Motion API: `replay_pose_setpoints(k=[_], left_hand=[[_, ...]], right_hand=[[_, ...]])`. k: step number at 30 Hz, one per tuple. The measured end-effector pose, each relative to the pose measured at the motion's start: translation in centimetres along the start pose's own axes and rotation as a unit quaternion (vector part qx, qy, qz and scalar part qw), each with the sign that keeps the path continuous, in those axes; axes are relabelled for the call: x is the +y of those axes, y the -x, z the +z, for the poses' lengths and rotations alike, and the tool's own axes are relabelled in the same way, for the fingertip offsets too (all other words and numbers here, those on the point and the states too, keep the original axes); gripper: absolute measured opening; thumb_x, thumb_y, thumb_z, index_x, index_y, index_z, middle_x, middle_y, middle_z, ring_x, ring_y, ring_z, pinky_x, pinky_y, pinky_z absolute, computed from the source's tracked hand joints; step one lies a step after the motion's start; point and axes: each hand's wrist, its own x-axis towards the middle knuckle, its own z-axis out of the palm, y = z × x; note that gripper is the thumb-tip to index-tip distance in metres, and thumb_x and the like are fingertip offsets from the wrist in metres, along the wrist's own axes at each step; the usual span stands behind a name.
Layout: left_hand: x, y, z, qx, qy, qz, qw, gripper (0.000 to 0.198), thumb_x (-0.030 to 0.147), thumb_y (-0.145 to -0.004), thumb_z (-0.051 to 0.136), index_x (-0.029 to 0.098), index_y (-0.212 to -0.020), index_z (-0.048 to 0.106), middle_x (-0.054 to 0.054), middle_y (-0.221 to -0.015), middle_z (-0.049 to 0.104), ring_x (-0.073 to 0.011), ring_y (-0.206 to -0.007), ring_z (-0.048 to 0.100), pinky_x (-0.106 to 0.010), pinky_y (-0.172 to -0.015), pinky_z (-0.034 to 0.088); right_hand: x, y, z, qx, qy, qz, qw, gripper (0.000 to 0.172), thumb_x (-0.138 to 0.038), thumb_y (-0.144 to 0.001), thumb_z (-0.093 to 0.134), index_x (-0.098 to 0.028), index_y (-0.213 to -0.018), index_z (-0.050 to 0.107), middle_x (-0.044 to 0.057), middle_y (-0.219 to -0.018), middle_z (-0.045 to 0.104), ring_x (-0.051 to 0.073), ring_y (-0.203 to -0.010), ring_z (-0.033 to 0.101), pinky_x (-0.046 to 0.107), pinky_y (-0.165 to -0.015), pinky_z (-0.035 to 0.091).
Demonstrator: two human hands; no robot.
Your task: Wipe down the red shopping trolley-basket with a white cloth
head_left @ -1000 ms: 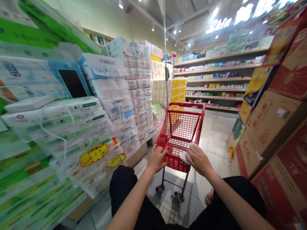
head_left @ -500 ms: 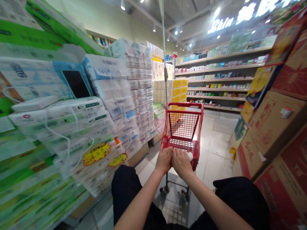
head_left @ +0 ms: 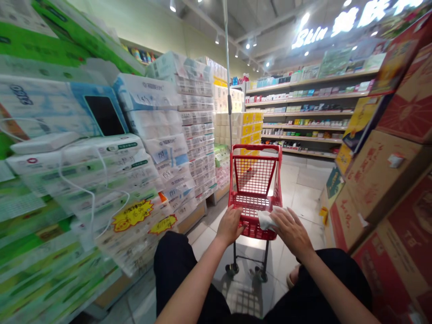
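Note:
A small red wire shopping cart stands on the tiled aisle floor in front of me, with nothing in its basket. My left hand grips the cart's near rim, fingers curled over it. My right hand lies over a white cloth and presses it against the right part of the same rim. The fingers of that hand are partly stretched on top of the cloth. My knees in dark trousers fill the bottom of the view.
Stacks of wrapped tissue packs with yellow price tags line the left. Brown and red cartons are piled on the right. Shelves of goods cross the far end. A thin metal pole rises behind the cart.
My hands, side by side at the rim's middle half a second ago, have spread apart. The right hand slid right with the cloth, which now shows more. The cart turned slightly.

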Motion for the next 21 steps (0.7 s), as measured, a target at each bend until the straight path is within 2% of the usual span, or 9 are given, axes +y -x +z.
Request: replay_pose_setpoints(k=[5,8,11,14,16,18,19,21], left_hand=[[2.6,0.2,-0.1,0.013,0.043,-0.004,0.999,0.059,0.025,-0.078,0.059,0.023,-0.132,0.034,-0.009,-0.12,0.056,-0.0257,-0.118,0.05,-0.052,-0.111,0.033],[3.9,0.3,-0.4,0.009,0.061,0.007,0.998,0.067,0.026,-0.077,0.06,0.022,-0.136,0.03,-0.01,-0.133,0.05,-0.0256,-0.126,0.044,-0.051,-0.113,0.03],[4.7,0.4,-0.8,0.0,0.075,0.019,0.997,0.07,0.029,-0.079,0.06,0.021,-0.14,0.026,-0.013,-0.145,0.039,-0.027,-0.135,0.036,-0.054,-0.115,0.025],[5.1,0.4,-1.3,0.006,0.075,0.01,0.997,0.055,0.032,-0.088,0.053,0.021,-0.137,0.031,-0.013,-0.15,0.033,-0.0264,-0.139,0.031,-0.053,-0.115,0.025],[5.4,0.2,-1.7,0.031,0.063,-0.011,0.997,0.046,0.033,-0.093,0.046,0.022,-0.136,0.034,-0.012,-0.15,0.033,-0.0258,-0.139,0.029,-0.052,-0.115,0.026],[5.8,-0.3,-2.0,0.057,0.041,-0.024,0.997,0.04,0.032,-0.095,0.043,0.023,-0.134,0.038,-0.01,-0.146,0.039,-0.0258,-0.138,0.031,-0.053,-0.115,0.025],[6.0,-0.7,-2.0,0.061,0.03,-0.024,0.997,0.038,0.03,-0.095,0.042,0.024,-0.133,0.039,-0.009,-0.142,0.044,-0.0254,-0.136,0.034,-0.052,-0.114,0.026],[6.5,-1.7,-1.7,0.052,0.014,-0.017,0.998,0.036,0.027,-0.095,0.041,0.024,-0.132,0.041,-0.007,-0.132,0.053,-0.0236,-0.127,0.045,-0.047,-0.11,0.033]], right_hand=[[-1.7,-0.6,0.3,0.013,-0.007,0.082,0.997,0.026,-0.033,-0.097,0.042,-0.022,-0.11,0.061,0.008,-0.104,0.066,0.023,-0.106,0.056,0.045,-0.107,0.029],[-3.8,-1.8,0.4,-0.002,-0.002,0.094,0.996,0.025,-0.031,-0.097,0.042,-0.02,-0.108,0.061,0.009,-0.101,0.066,0.023,-0.1,0.056,0.042,-0.1,0.034],[-6.4,-3.2,0.9,-0.02,-0.003,0.086,0.996,0.025,-0.027,-0.095,0.044,-0.019,-0.112,0.061,0.011,-0.103,0.066,0.025,-0.101,0.056,0.041,-0.096,0.037],[-8.2,-4.1,1.3,-0.019,-0.024,0.067,0.997,0.032,-0.023,-0.093,0.046,-0.016,-0.123,0.057,0.013,-0.117,0.063,0.026,-0.114,0.052,0.043,-0.101,0.036],[-8.3,-4.3,1.0,-0.017,-0.053,0.026,0.998,0.039,-0.025,-0.094,0.046,-0.014,-0.13,0.052,0.014,-0.129,0.057,0.026,-0.125,0.046,0.043,-0.105,0.035],[-7.3,-4.2,0.1,-0.02,-0.084,-0.014,0.996,0.043,-0.025,-0.095,0.041,-0.015,-0.137,0.046,0.012,-0.137,0.052,0.024,-0.13,0.042,0.042,-0.107,0.035],[-6.4,-4.0,-0.4,-0.018,-0.097,-0.017,0.995,0.044,-0.024,-0.096,0.038,-0.017,-0.139,0.044,0.011,-0.138,0.051,0.022,-0.13,0.042,0.042,-0.107,0.036],[-4.5,-3.4,-1.3,0.002,-0.115,0.033,0.993,0.041,-0.022,-0.096,0.033,-0.021,-0.135,0.047,0.009,-0.133,0.055,0.021,-0.125,0.048,0.042,-0.105,0.038]])
